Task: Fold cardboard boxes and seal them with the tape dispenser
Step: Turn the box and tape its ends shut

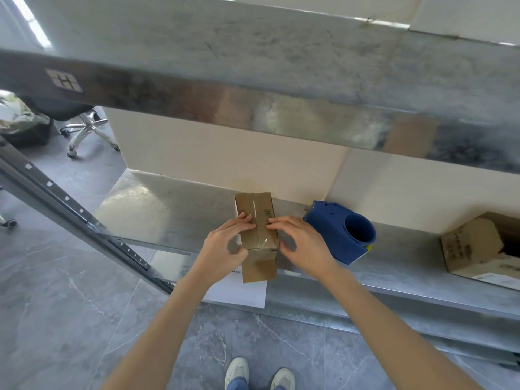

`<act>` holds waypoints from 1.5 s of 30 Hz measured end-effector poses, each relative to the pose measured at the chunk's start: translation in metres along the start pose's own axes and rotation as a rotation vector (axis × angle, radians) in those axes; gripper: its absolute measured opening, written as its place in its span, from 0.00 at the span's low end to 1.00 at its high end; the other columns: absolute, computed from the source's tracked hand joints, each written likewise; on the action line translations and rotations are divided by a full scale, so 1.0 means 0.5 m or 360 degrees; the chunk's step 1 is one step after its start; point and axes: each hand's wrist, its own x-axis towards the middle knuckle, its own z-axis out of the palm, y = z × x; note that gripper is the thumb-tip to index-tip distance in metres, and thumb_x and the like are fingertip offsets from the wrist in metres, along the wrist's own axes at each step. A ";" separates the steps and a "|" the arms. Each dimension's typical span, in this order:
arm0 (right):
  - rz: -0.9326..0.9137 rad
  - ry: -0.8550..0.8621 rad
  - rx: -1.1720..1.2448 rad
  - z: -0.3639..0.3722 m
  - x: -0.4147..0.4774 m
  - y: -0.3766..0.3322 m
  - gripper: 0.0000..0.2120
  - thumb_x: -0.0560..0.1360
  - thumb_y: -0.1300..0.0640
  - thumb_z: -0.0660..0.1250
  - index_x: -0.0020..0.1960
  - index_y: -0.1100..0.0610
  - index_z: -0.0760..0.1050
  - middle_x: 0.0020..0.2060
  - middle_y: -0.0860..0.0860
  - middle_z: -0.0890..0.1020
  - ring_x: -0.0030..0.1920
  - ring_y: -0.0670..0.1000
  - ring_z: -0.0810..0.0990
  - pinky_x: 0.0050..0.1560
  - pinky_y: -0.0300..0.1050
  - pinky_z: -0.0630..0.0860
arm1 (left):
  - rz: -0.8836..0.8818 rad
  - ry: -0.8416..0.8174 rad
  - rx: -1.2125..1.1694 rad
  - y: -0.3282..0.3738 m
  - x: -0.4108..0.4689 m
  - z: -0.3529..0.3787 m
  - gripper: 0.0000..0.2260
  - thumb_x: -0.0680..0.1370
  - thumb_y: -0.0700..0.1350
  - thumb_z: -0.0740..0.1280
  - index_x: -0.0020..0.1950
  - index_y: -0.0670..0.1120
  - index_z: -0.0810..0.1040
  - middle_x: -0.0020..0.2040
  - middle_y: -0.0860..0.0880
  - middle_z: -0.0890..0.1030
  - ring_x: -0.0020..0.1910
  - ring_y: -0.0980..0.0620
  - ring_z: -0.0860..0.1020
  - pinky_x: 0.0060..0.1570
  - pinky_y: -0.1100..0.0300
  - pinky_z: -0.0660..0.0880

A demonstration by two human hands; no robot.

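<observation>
Shoes (259,374) on the grey floor tiles mark where you stand, close up against the metal shelf (168,209). Both forearms reach forward to the small cardboard box (263,205), which sits at the shelf's front edge on a white sheet of paper (239,294).

Its long axis runs straight away from you, and that is what the next move depends on. A loose flap (259,270) juts toward you past the near end, not yet sealed down. A strip of clear tape (260,230) follows the top seam along the same axis.

Your left hand (225,244) lies on the top to the left of the seam and your right hand (301,244) to the right. The fingers of each are nearly straight and press flat, with the thumbs against the box's sides, so nothing is clenched. The seam lies between your fingertips, so smoothing it probably means sliding along it, away from you or back.

The blue tape dispenser (340,232) lies just beside your right hand, so that hand is nearer for the pickup. Farther right on the shelf, a second cardboard box (472,249) lies on its side with its end open.
</observation>
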 end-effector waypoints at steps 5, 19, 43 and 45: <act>-0.0066 0.0127 -0.0082 0.015 0.007 0.001 0.16 0.73 0.63 0.73 0.59 0.51 0.79 0.57 0.44 0.80 0.56 0.48 0.78 0.53 0.44 0.78 | -0.0013 -0.0030 -0.0019 -0.004 0.002 -0.003 0.22 0.69 0.40 0.64 0.62 0.50 0.82 0.65 0.65 0.73 0.69 0.72 0.66 0.72 0.54 0.68; -0.0179 0.0143 -0.0208 0.012 0.023 0.007 0.19 0.69 0.65 0.75 0.57 0.52 0.79 0.52 0.48 0.81 0.51 0.52 0.79 0.48 0.41 0.71 | -0.0036 -0.0065 -0.0047 -0.008 0.006 -0.007 0.24 0.71 0.34 0.66 0.62 0.55 0.80 0.65 0.67 0.73 0.71 0.69 0.66 0.71 0.50 0.69; 0.0033 -0.0063 0.0058 0.010 -0.003 0.005 0.24 0.71 0.64 0.69 0.65 0.49 0.75 0.63 0.43 0.75 0.63 0.48 0.73 0.60 0.44 0.72 | 0.0014 -0.0192 -0.0068 -0.018 0.008 -0.026 0.28 0.72 0.33 0.66 0.63 0.62 0.75 0.69 0.61 0.73 0.74 0.63 0.65 0.69 0.51 0.72; 0.0036 -0.0117 0.0072 -0.002 -0.001 0.009 0.22 0.74 0.64 0.66 0.66 0.48 0.75 0.64 0.42 0.75 0.64 0.46 0.73 0.64 0.44 0.69 | 0.0025 -0.0183 -0.0036 -0.023 0.009 -0.026 0.29 0.73 0.32 0.66 0.64 0.63 0.74 0.69 0.62 0.73 0.74 0.63 0.65 0.70 0.49 0.71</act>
